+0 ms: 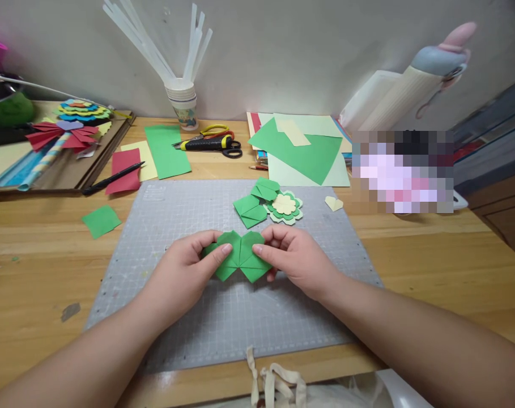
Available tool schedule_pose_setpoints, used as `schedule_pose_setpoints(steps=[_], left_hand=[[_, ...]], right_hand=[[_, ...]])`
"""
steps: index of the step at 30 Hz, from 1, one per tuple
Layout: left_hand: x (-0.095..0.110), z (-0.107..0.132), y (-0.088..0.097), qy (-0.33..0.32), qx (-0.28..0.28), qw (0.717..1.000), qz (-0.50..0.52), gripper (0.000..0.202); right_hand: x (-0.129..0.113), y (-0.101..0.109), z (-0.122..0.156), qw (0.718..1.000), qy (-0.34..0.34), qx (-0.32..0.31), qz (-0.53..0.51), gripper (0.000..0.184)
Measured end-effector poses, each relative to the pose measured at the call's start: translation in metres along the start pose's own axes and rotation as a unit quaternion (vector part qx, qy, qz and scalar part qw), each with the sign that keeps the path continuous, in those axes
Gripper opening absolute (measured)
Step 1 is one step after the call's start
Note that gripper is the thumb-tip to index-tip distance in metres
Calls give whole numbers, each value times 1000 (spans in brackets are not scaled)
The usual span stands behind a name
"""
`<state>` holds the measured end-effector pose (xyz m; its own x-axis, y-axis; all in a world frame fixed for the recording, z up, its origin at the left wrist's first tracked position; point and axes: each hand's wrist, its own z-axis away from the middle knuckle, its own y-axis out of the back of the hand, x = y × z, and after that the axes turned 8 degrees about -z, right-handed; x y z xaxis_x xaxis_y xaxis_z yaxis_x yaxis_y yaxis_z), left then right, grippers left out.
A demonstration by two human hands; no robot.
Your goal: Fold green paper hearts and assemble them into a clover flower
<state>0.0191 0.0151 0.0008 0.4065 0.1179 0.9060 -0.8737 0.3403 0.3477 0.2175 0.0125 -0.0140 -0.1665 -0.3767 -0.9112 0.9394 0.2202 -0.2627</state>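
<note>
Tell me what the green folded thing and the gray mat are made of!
The green folded thing looks like matte paper: thin, with crisp creases. The gray mat is probably smooth plastic: flat, faintly shiny, with grid lines.

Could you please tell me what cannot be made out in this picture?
All in the head view:
Back of the folded green paper: faces away from the camera.
Some fingers of the left hand and right hand: partly hidden behind that paper.
Whatever lies under the pixelated patch: blurred out.
Green container: cut off by the left edge.
</note>
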Motion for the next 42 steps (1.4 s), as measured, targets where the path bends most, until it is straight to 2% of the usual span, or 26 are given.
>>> schedule_pose_setpoints(steps=[17,25,30,34,39,42], left_hand=[[5,1,0,1,-8,1000,2,25],[1,1,0,-1,-16,1000,3,24],[0,0,1,-9,-12,999,-49,26],[1,3,0,15,-41,997,-63,25],[1,7,-2,12,-86,994,-72,24],[2,6,1,-22,-74,994,-74,20]], right_hand=[[-2,0,0,1000,-9,1,7,25],[-2,0,0,1000,-11,-1,12,24],[-3,-1,2,1000,-8,-8,11,24],[-3,-2,4,1000,-10,-22,18,23],[-4,0,7,993,58,-44,98,19],[-7,6,4,982,121,5,143,23]])
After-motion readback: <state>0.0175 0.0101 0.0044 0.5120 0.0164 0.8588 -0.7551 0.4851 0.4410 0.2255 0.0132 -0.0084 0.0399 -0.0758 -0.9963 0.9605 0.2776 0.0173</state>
